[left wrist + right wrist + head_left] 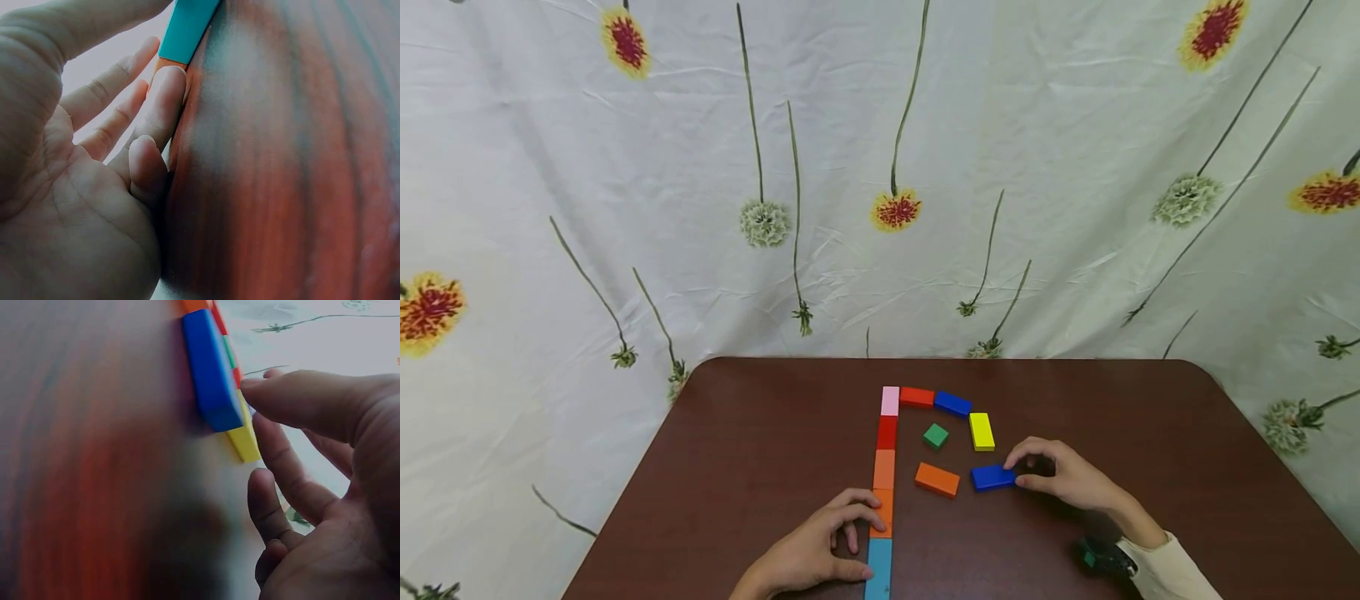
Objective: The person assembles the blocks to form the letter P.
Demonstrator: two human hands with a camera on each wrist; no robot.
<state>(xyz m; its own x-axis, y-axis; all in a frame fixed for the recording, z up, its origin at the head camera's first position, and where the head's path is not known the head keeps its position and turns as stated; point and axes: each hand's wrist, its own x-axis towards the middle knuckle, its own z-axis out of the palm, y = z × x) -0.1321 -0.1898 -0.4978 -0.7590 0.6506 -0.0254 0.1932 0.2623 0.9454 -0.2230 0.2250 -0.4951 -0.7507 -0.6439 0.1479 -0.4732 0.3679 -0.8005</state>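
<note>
My left hand (816,546) lies beside a straight column of flat blocks, its fingers on an orange block (882,510) and its thumb at the edge of a teal block (878,567). In the left wrist view the palm faces the column with the fingers loosely bent. At the right end of a blue block (992,477) is my right hand (1071,477), thumb and forefinger apart and close to the block's edges. The right wrist view shows the blue block (212,372) resting on the table beside the thumb; whether they touch, I cannot tell.
Farther up the column are light orange (884,469), red (887,432) and pink (890,401) blocks. A curve holds another red block (917,397), another blue block (953,405) and a yellow one (982,432). Inside lies a green block (936,436); another orange block (937,480) lies nearer.
</note>
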